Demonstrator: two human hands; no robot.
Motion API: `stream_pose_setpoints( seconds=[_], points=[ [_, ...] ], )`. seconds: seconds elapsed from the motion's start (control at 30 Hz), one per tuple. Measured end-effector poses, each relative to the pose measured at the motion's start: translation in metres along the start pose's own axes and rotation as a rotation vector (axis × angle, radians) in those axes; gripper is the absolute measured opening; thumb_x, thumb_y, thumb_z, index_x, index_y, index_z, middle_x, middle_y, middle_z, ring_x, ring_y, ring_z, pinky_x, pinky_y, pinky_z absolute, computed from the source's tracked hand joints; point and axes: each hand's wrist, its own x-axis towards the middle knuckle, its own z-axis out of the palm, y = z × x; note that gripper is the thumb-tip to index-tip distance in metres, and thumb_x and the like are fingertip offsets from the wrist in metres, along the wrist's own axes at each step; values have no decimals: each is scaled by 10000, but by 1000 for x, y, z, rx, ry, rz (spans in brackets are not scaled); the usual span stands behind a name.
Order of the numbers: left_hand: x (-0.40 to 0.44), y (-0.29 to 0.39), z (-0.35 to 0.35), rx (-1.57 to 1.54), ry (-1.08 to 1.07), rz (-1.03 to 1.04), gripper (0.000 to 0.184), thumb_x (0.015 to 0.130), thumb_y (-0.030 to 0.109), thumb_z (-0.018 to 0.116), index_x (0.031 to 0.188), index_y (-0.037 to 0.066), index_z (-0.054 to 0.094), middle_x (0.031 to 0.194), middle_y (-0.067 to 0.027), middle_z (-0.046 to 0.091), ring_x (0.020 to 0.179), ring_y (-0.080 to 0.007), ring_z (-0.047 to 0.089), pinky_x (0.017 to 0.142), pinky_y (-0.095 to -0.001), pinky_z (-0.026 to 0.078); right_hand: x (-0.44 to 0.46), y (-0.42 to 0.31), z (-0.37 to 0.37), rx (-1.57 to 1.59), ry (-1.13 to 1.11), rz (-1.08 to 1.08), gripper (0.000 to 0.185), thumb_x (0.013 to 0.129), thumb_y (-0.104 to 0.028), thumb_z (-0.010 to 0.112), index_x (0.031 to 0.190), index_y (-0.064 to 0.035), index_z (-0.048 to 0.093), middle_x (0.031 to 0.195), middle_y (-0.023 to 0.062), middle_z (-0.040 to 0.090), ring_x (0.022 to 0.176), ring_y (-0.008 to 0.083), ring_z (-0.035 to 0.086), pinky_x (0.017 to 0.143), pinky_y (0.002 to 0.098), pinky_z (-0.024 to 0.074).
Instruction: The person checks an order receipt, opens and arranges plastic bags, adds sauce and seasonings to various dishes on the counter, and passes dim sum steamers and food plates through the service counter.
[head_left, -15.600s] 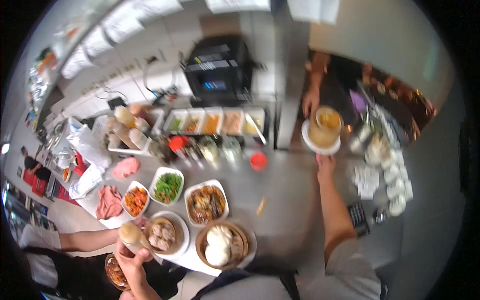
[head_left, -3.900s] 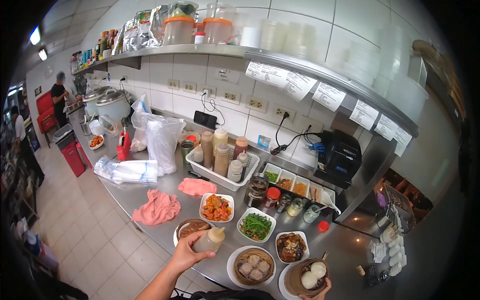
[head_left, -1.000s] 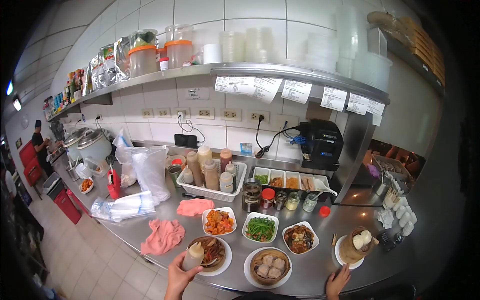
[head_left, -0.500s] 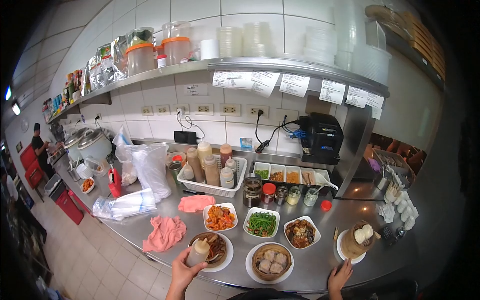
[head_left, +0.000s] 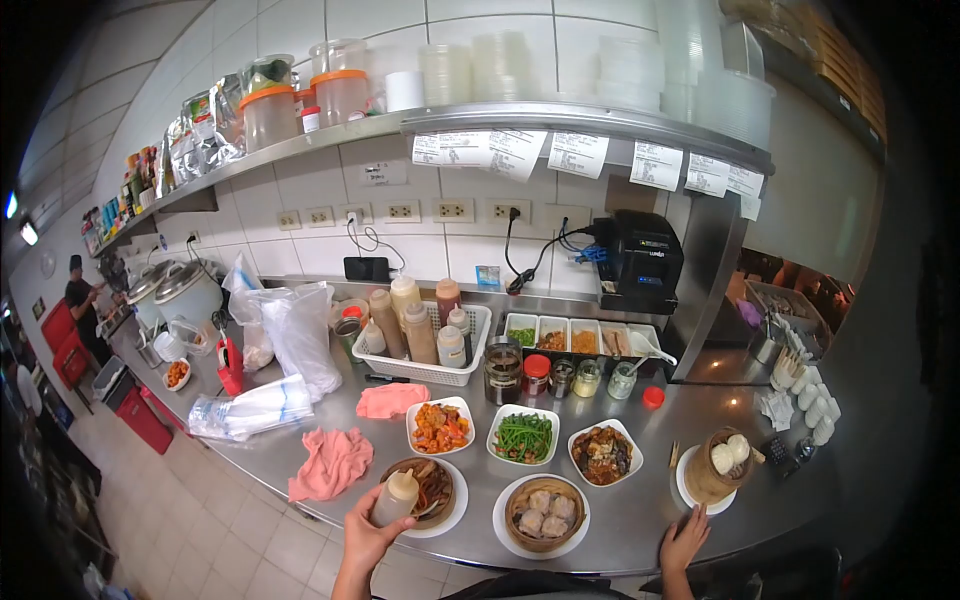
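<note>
My left hand [head_left: 368, 537] is wrapped round a squeeze bottle [head_left: 396, 498] with a pale cap. It is held over the near edge of a bamboo steamer [head_left: 430, 497] of brown strips on a white plate [head_left: 458, 508]. Fingers spread, my right hand [head_left: 684, 545] rests flat on the steel counter, just below a plate with a steamer of white buns [head_left: 731, 455]. Between my hands sits another bamboo steamer with dumplings [head_left: 545, 513]. Behind stand square white bowls of orange-red food [head_left: 440, 427], green beans [head_left: 523, 438] and a dark saucy dish [head_left: 604, 454].
A white basket [head_left: 424, 371] of sauce bottles, several jars [head_left: 536, 374] and a condiment tray [head_left: 570, 337] line the back. Pink cloths [head_left: 331, 463] and plastic bags [head_left: 297, 335] lie left. A black printer [head_left: 643, 262] stands right. Another person [head_left: 82, 300] is far left.
The camera view shifts slightly. Both hands keep nearly the same places; the bottle stays in my left hand and my right hand stays on the counter.
</note>
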Motion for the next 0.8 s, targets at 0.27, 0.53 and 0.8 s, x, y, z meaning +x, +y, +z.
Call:
stream_pose_setpoints(
  seconds=[0.27,0.53,0.8],
  points=[
    [-2,2,5,-16,-18,-15,619,666,11,853,1217,-61,581,1107,-97,667,1011,-160,620,917,-306,480,2,-5,-4,-24,-43,28,691,808,-91,608,1449,-60,350,1553,165,247,1401,416,255,1164,540,141],
    [0,9,0,67,6,17,614,670,7,847,1223,-50,586,1115,-86,664,1029,-155,608,932,-306,470,7,3,7,-167,-62,-19,675,847,-166,569,1474,-84,332,1560,164,226,1378,441,267,1139,581,161],
    [7,33,-16,330,86,241,625,648,-37,827,1227,-37,591,1146,-87,658,1072,-182,598,968,-328,450,21,9,11,-225,-76,-48,621,935,-263,515,1507,-156,295,1554,127,257,1354,424,307,1130,585,179]
  ],
)
